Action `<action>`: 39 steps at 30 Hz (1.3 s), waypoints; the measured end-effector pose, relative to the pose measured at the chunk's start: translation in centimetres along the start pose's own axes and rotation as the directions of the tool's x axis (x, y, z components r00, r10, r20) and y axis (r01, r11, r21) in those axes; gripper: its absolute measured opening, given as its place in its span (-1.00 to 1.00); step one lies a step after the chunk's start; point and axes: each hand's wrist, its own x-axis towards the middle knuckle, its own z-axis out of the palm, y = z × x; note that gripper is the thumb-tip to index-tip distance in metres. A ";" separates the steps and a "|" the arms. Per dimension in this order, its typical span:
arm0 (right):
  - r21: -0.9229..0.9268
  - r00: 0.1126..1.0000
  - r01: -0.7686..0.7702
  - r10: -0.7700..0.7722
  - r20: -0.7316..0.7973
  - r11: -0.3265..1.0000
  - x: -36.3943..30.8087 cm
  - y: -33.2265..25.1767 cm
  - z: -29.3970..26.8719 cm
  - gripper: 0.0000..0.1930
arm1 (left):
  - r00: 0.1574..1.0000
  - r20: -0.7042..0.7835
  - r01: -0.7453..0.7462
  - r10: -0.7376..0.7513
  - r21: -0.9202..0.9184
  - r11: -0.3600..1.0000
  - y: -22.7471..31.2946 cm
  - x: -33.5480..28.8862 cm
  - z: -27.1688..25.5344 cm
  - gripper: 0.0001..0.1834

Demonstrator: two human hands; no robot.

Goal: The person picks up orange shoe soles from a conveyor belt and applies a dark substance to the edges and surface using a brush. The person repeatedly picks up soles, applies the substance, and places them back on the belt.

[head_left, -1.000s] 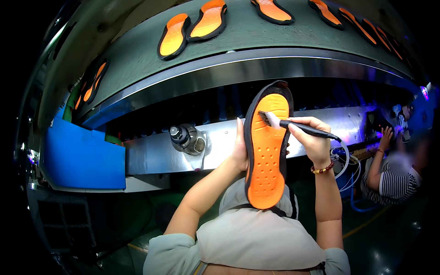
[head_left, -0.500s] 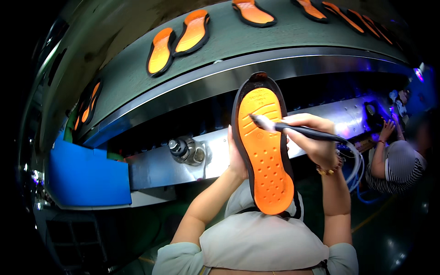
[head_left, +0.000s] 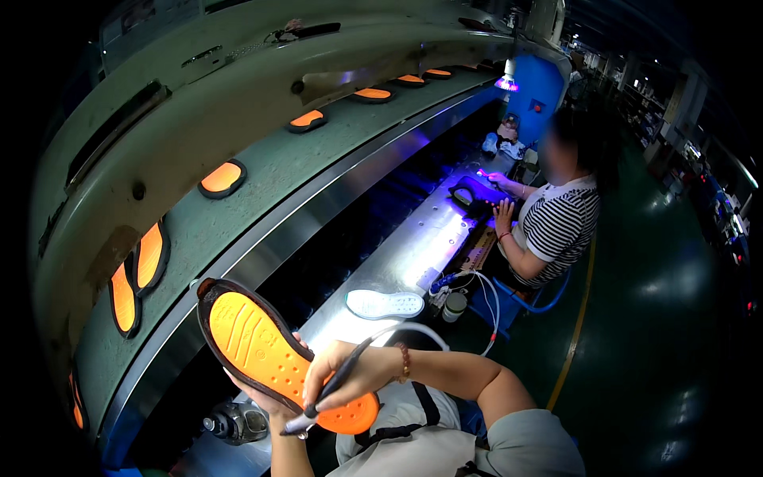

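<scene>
My left hand (head_left: 266, 397) grips a shoe sole (head_left: 250, 338) from beneath; most of its fingers are hidden behind it. The sole has a black rim and a bright orange inner face with grooves and small holes, and it tilts with its toe up to the left. In my right hand (head_left: 354, 374) is a brush (head_left: 345, 372) with a black handle, trailing a pale hose. Its bristle end points down and left, beside the sole's lower edge and near my left wrist. The right hand hovers in front of the sole's heel half.
Ahead, a green conveyor belt (head_left: 238, 211) carries several orange-and-black soles. Along the metal ledge (head_left: 397, 274) lie a pale insole (head_left: 385, 304) and a dark-capped jar (head_left: 238, 423). To the right, a person in a striped top (head_left: 556, 226) works under a purple lamp (head_left: 506, 83).
The view has swung to the right, bringing the co-worker and pale insole into clear sight. The brush tip has left the sole's toe area and turned down toward its lower edge.
</scene>
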 end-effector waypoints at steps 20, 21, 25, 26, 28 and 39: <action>-0.286 0.975 0.018 -0.081 -0.208 0.958 0.0 0.1 -1.3 -0.81 | 0.977 -0.025 -0.213 0.212 -0.174 0.961 3.4 -0.1 -0.5 0.02; -0.319 0.981 0.013 -0.075 -0.181 0.948 0.2 0.3 -0.8 -0.81 | 0.966 -0.058 -0.258 0.253 -0.097 0.961 3.4 0.0 -0.4 -0.03; -0.308 0.985 0.168 -0.146 0.094 0.936 -0.1 -0.6 -0.2 -0.80 | 0.925 -0.116 -0.357 0.361 0.052 0.933 4.8 -0.3 -0.6 -0.11; -0.181 0.982 0.171 -0.153 0.109 0.968 -0.3 -0.3 -0.7 -0.80 | 0.922 -0.120 -0.363 0.367 0.053 0.930 5.1 -0.4 -0.4 -0.12; -0.094 0.988 0.002 -0.017 -0.157 0.996 -0.6 0.2 -0.8 -0.80 | 0.914 -0.153 -0.372 0.377 0.057 0.926 5.3 -0.4 -0.3 -0.12; 0.479 0.964 -0.034 0.156 -0.216 0.877 -3.4 4.0 -2.5 -0.82 | 0.953 0.027 -0.282 0.302 -0.279 0.918 3.2 -1.1 -0.6 -0.10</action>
